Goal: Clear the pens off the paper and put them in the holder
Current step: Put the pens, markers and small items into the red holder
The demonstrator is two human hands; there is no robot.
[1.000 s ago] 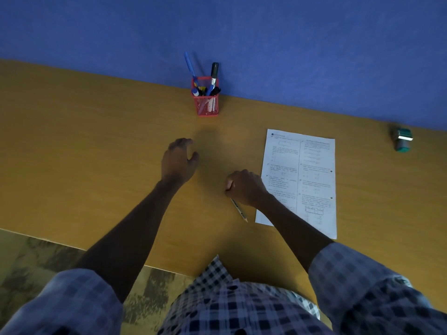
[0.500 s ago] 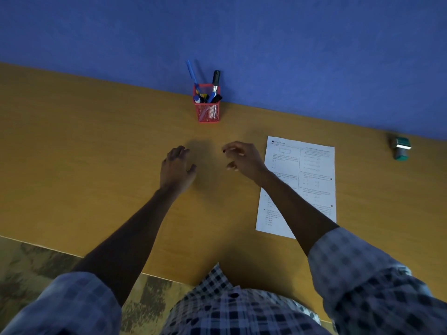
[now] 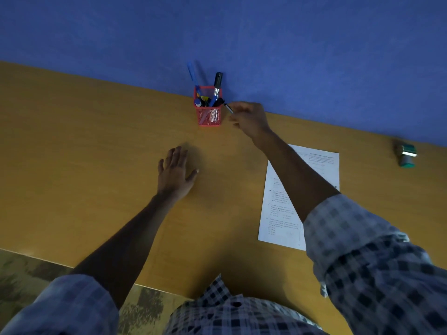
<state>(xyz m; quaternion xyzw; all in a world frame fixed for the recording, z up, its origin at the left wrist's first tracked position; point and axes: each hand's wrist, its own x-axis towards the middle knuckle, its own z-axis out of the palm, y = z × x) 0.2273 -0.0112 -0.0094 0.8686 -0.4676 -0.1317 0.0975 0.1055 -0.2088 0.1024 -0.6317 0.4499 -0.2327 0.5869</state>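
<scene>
While the left hand [image 3: 175,174] lies flat, the right hand's [image 3: 249,119] grip pinches a pen [image 3: 228,109] beside the holder [image 3: 208,110].

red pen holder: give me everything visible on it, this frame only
The red pen holder is a small square cup that looks like wire mesh, see-through enough to show barrels inside. It stands upright on the wooden desk, at its far edge against the blue wall. It already holds several pens: a blue pen leaning left, a black-capped marker, and shorter ones near the rim. The right hand brings a pen tip to its right rim; contact is unclear.
</scene>
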